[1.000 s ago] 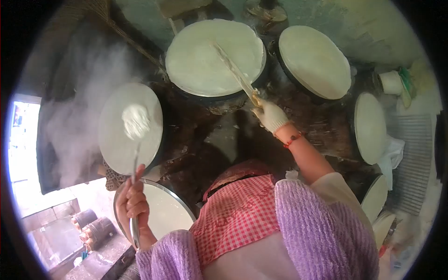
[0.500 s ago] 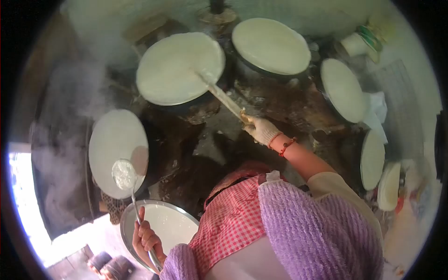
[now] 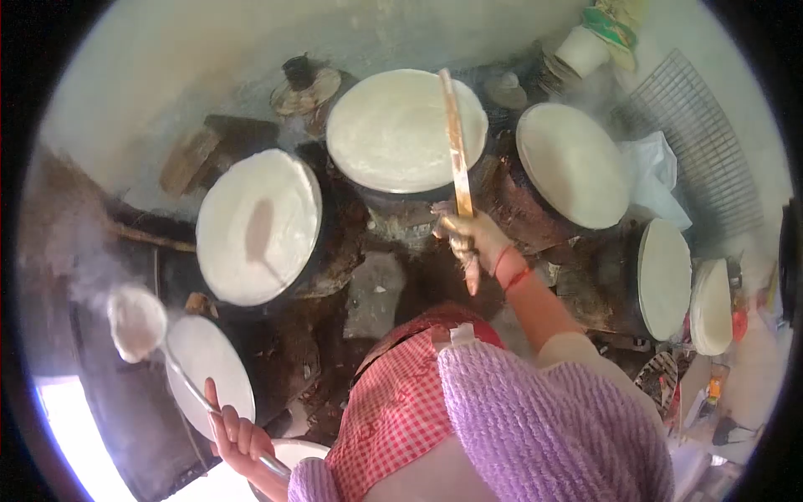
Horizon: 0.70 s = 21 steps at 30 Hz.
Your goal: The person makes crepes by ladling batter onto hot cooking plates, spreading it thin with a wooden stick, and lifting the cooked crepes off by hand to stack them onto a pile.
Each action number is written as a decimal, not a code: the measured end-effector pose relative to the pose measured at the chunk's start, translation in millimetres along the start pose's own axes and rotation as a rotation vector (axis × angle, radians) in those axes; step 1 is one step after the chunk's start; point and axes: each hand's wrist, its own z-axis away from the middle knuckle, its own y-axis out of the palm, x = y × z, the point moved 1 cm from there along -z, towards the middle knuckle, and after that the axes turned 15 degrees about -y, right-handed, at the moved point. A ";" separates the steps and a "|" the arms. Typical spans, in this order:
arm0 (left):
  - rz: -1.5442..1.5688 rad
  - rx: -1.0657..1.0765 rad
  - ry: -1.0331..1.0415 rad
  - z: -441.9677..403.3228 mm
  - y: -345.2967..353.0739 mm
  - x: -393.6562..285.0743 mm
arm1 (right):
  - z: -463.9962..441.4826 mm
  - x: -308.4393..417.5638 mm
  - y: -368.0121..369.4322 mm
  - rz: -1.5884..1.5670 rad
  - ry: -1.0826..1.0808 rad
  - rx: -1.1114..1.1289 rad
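My left hand (image 3: pixel 238 439) grips the metal handle of a ladle (image 3: pixel 138 322), one finger stretched along it. The ladle's bowl, coated white, hangs at the left, just beyond a low round pan (image 3: pixel 209 376) with a white surface. In my right hand (image 3: pixel 475 238), which seems to wear a thin soiled glove, is a long flat wooden stick (image 3: pixel 455 138). The stick points away from me, its far part across the white round at the back (image 3: pixel 385 130); whether it touches is unclear. Another white round (image 3: pixel 242 222) at the left bears a dark, elongated patch.
More white rounds stand at the right (image 3: pixel 573 167) and far right (image 3: pixel 665 280), beside a stacked pile (image 3: pixel 711 309). A wire rack (image 3: pixel 694 125) leans on the wall behind a white cloth (image 3: pixel 652 176). Part of a large basin (image 3: pixel 297 452) shows below. Steam drifts at left.
The view has swung right, so the rounds appear farther left. The ladle has moved away from above the left round. The stick has shifted from one round to the neighbouring one on its right.
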 end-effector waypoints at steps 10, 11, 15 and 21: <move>0.758 -0.150 -0.444 -125.6 65.7 73.6 | -247.4 147.2 -166.9 0.175 -0.344 -0.354; 0.763 -0.167 -0.435 -129.2 68.9 77.5 | -267.4 153.2 -175.2 0.197 -0.314 -0.383; 0.829 -0.253 -0.390 -144.5 84.4 86.8 | -345.8 161.4 -194.9 0.471 -0.170 -0.314; 0.750 -0.314 -0.313 -154.1 91.8 81.0 | -339.5 171.1 -127.8 0.725 -0.100 0.125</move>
